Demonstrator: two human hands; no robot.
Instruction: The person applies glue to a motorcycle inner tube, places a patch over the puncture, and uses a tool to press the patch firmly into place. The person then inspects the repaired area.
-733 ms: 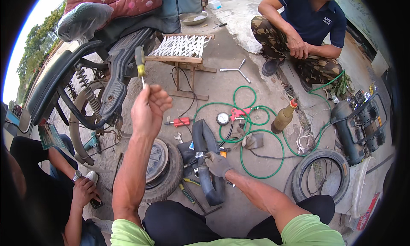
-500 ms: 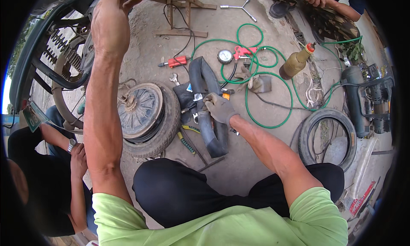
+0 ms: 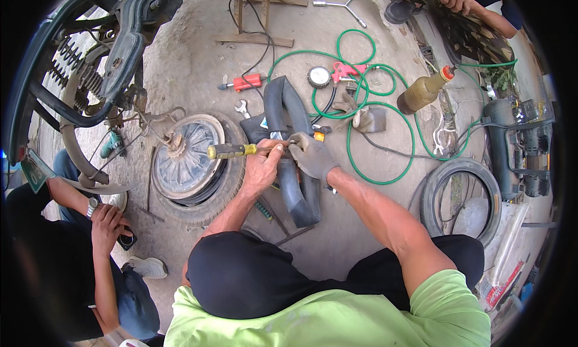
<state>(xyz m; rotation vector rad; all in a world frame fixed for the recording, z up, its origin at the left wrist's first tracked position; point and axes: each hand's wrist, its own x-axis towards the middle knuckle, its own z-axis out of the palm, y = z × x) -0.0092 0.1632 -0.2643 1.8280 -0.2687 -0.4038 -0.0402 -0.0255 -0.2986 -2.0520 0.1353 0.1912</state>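
Head view: wheel (image 3: 188,160) lies flat, left. Black inner tube (image 3: 294,189) stands just right of it, beneath both hands. Right hand (image 3: 314,158) (gloved) has fingers drawn narrow at the tube; contents cannot be told. Left hand (image 3: 262,168) pinches the shaft of the yellow-handled screwdriver (image 3: 232,151).

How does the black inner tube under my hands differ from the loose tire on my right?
The inner tube lies in a long, narrow loop; the loose tire forms a round, open ring. Your gloved right hand is on the inner tube; no hand touches the loose tire. Both are dark.
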